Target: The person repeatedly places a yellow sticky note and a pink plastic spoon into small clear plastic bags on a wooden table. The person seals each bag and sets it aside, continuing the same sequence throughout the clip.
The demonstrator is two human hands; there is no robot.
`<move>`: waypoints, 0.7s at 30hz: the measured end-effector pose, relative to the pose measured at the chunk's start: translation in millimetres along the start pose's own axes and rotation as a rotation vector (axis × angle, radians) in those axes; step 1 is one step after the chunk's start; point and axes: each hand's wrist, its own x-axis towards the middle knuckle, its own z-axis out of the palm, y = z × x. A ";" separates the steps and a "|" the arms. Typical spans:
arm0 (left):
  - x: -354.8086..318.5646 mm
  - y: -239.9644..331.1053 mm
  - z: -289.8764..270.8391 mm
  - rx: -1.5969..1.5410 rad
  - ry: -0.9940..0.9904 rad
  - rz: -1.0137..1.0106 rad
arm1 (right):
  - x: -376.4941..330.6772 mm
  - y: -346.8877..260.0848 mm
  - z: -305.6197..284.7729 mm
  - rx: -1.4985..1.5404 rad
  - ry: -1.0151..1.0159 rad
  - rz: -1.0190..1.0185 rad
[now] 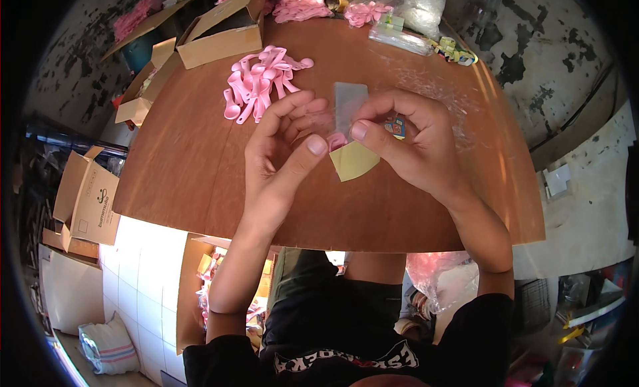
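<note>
My right hand [416,140] pinches a yellow card [355,162] between thumb and fingers, with the card hanging down to the left. A blue printed piece [395,126] shows between my right fingers; whether it belongs to the card I cannot tell. My left hand [279,150] is beside it, thumb and curled fingers apart, holding nothing I can make out. Between the hands, a small pink piece [337,142] peeks out above the card, mostly hidden. Behind them on the table lie flat clear plastic sleeves [350,97]. Farther left is a pile of pink plastic spoons [256,80].
The brown wooden table [200,167] carries an open cardboard box [221,46], pink bundles [303,4] and clear plastic packs [399,39] at the back. Plastic scraps [459,100] lie at right. Another carton [86,197] stands off the table's left; an open box [193,287] sits below its front edge.
</note>
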 end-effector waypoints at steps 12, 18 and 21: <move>-9.7 -19.5 -2.9 0.145 0.034 -0.093 | -24.7 10.0 5.8 0.211 -0.042 0.265; -10.9 -24.5 -9.6 0.219 0.086 -0.226 | -39.5 24.9 1.0 0.305 -0.009 0.407; -11.1 -29.1 -9.4 0.213 0.064 -0.154 | -42.7 26.6 3.7 0.328 -0.007 0.425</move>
